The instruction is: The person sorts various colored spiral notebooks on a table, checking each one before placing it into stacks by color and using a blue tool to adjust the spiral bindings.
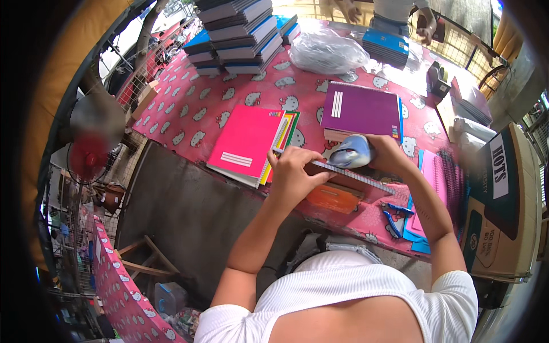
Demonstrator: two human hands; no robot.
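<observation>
My left hand [296, 171] grips one end of a spiral-bound notebook [366, 180], tilted up so that its coil edge faces me. Closed around a rounded, shiny blue-and-white object [350, 152], my right hand [388, 153] is just above the coil; the object's exact kind is unclear. An orange cover [334, 198] shows below the notebook. To the left lies a stack of notebooks with a pink one [247, 140] on top. Beyond my right hand is a purple notebook stack [363, 110]. Blue-handled pliers [393, 219] rest to the right.
Black plastic coils [449, 178] and pink and blue sheets [426, 200] lie at the right, beside a large cardboard box [503, 206]. Tall notebook stacks [243, 37] and a clear plastic bag [329, 52] stand at the back. Another person's hand [426, 31] shows across the table.
</observation>
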